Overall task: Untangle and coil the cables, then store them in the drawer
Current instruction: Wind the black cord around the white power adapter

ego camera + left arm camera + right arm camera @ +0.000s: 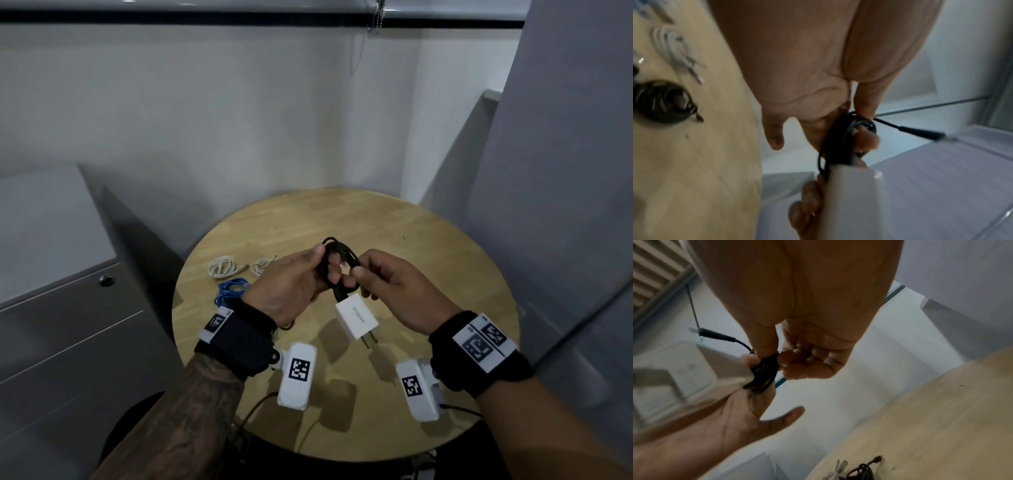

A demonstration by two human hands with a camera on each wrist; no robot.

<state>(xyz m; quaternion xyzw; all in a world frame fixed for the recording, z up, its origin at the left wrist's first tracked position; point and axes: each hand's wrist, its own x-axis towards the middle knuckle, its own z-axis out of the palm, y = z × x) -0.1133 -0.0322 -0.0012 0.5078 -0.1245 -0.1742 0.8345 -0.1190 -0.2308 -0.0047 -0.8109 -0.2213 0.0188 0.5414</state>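
Observation:
Above the round wooden table [394,233], both hands hold a black cable coil [339,257] between them. A white plug adapter [356,321] hangs from its lower end. My left hand [327,263] has the loops round its fingers, with the thumb pressed on top. My right hand [352,279] pinches the strands just above the adapter. The left wrist view shows the coil [840,142] round the left hand [863,126], and a loose plug end [920,129] sticking out. In the right wrist view the right hand [774,356] pinches the bundle [764,369].
Two coiled white cables [222,267] [262,265] and a blue cable bundle [231,289] lie on the table's left side. Another dark coil [661,100] lies there too. A grey drawer cabinet [68,325] with a lock [107,281] stands to the left. Grey walls close in behind and to the right.

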